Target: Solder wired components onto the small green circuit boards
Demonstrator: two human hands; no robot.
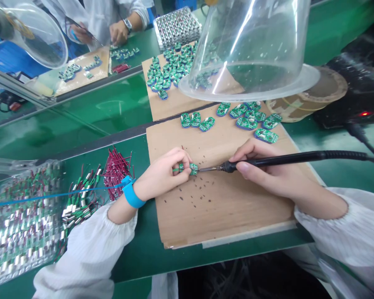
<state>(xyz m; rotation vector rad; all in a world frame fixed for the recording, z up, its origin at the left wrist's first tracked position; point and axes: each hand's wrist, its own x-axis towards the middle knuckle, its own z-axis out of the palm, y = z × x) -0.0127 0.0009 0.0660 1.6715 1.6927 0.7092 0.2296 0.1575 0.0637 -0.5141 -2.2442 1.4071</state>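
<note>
My left hand (170, 170), with a blue wrist strap (131, 193) round its wrist, is closed on a small green circuit board (193, 168) over the brown cardboard (224, 216). A bit of green wire shows by its fingers. In my right hand (264, 170) is a black soldering iron (286, 159), held like a pen. Its metal tip points left and meets the board's right edge, though I cannot tell whether they touch. Dark specks lie scattered on the cardboard around the board. Several more circuit boards (246, 122) lie along the cardboard's far edge.
A clear plastic fume hood (246, 50) hangs above the far boards. Left are red wires (116, 170), motors with wires (81, 199) and a filled tray (25, 224). A brown spool (311, 93) stands right. Across the divider, a co-worker's hands (118, 33) work near more boards.
</note>
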